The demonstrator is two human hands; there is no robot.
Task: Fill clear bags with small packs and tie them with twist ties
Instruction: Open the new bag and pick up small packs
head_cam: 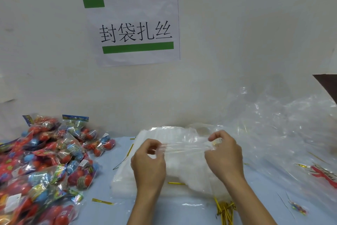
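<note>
I judge this bag's cycle to be at its very start. My left hand (148, 161) and right hand (223, 153) each pinch one end of a clear bag (186, 147), stretching it taut between them just above the stack of flat bags (127, 175) on the worktop (164, 212). The bag looks empty and its mouth not yet opened, though the film is too sheer to be sure.

The small packs (45, 161) lie heaped at my left, well apart from the bag. Gold twist ties (225, 210) sit bunched near my right wrist, with loose ones scattered about the worktop.

At my right a big crumpled clear sack (282, 133) spreads over the worktop; something red and white shows under its film near the edge, but I cannot tell whether it is a finished bag. So filling and tying are, by my reckoning, all left to do for this one.
</note>
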